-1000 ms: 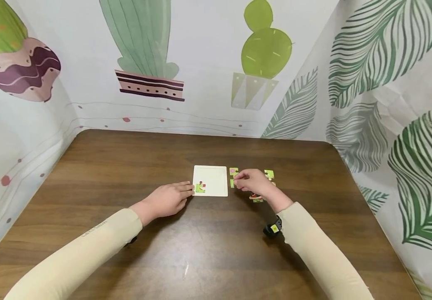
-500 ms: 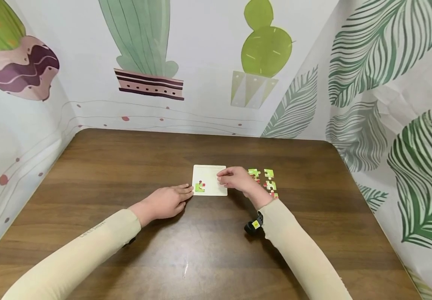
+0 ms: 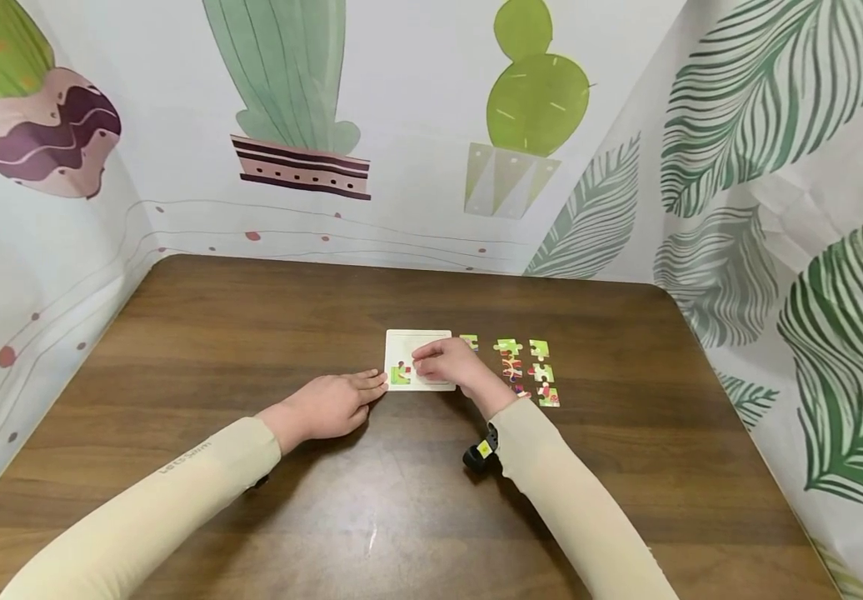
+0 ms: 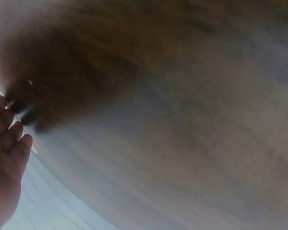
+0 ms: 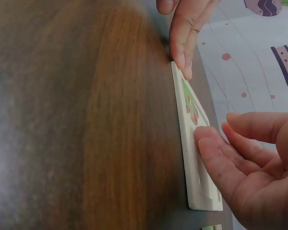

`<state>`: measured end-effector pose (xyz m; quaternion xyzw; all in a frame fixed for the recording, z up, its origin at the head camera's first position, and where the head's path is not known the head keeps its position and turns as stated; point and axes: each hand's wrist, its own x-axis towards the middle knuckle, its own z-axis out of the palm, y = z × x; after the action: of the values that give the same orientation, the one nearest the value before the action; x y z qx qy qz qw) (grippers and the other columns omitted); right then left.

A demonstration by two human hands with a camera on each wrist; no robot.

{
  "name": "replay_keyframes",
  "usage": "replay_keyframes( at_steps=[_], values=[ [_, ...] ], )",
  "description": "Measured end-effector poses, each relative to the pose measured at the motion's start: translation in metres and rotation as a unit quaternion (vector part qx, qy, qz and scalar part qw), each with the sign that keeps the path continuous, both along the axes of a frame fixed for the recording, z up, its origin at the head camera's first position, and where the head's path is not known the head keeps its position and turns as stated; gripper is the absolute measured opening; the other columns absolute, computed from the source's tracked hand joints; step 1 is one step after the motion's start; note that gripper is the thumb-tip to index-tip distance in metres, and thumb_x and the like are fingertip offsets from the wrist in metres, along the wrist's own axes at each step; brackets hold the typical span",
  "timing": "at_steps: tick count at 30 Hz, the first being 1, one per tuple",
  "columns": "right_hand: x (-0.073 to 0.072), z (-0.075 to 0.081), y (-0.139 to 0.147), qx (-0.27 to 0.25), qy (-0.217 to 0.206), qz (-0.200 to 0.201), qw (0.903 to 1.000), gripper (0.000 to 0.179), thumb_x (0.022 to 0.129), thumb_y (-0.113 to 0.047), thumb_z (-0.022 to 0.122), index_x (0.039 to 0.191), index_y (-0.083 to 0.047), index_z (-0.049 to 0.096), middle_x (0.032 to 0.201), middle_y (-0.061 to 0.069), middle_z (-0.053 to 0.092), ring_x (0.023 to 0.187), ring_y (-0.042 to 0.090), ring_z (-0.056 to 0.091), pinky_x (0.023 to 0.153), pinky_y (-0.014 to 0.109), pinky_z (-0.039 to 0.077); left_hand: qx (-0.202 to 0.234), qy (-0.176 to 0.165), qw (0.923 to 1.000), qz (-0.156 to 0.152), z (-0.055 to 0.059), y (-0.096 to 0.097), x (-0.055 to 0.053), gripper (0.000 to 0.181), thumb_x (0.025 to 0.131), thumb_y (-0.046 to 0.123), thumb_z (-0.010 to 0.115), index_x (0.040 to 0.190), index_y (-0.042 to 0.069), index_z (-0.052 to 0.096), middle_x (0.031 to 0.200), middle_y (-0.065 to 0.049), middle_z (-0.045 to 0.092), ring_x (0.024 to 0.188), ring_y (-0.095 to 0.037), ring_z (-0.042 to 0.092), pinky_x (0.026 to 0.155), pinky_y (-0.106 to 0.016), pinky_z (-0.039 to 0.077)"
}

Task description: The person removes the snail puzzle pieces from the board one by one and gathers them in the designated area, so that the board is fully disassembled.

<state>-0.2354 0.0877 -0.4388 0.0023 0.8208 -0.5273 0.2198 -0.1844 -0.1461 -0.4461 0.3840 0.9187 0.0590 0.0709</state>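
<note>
A thin white puzzle board [image 3: 401,342] lies on the table, with one green and red puzzle piece [image 3: 400,375] in its near left corner. My left hand [image 3: 330,405] rests flat, its straight fingertips touching the board's left edge; the left wrist view shows only part of that hand [image 4: 7,158]. Over the board's right half is my right hand [image 3: 452,367], thumb and fingers drawn together in a pinch. The small puzzle piece between them is hidden by the fingers. In the right wrist view, the right hand's fingers [image 5: 225,158] are low over the board [image 5: 197,191].
Several loose puzzle pieces [image 3: 542,372] lie right of the board, roughly in columns. One green piece [image 3: 469,340] is close to the board's right edge. The brown wooden table [image 3: 311,308] meets a patterned cloth wall [image 3: 416,167] behind.
My right hand has moved left from the loose pieces to above the board, uncovering the pieces on the right. My left hand has stayed at the board's left edge.
</note>
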Motion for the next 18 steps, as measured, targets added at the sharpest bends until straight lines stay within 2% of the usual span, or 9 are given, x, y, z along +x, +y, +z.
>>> replay_keyframes(
  at_steps=[4,11,18],
  values=[
    [-0.0011,-0.0015,-0.0026,0.004,0.002,0.002,1.0000,0.027,0.094,0.000,0.066,0.120,0.007,0.072,0.119,0.023,0.074,0.083,0.007,0.067,0.087,0.028,0.062,0.005,0.004,1.0000,-0.002,0.0005,0.0010,-0.0001,0.046,0.098,0.013,0.054,0.143,0.004,0.059,0.153,-0.011,0.056,0.144,-0.028,0.053,0.112,-0.045,0.050],
    [-0.0045,-0.0056,-0.0066,0.015,0.017,0.003,0.9997,0.026,0.088,0.004,0.067,0.112,0.009,0.075,0.106,0.021,0.078,0.071,0.002,0.062,0.077,0.022,0.062,0.004,0.004,1.0000,-0.003,0.0012,0.0014,-0.0023,0.045,0.099,0.014,0.053,0.143,0.004,0.060,0.153,-0.011,0.056,0.144,-0.028,0.053,0.112,-0.045,0.049],
    [-0.0073,-0.0051,-0.0078,0.015,0.010,0.000,0.9998,0.025,0.087,0.002,0.070,0.111,0.008,0.075,0.093,0.014,0.077,0.067,0.003,0.060,0.068,0.018,0.058,0.013,-0.008,0.9998,0.009,-0.0016,-0.0004,-0.0020,0.045,0.100,0.016,0.053,0.144,0.005,0.059,0.154,-0.010,0.055,0.145,-0.028,0.051,0.112,-0.046,0.050]
  ],
)
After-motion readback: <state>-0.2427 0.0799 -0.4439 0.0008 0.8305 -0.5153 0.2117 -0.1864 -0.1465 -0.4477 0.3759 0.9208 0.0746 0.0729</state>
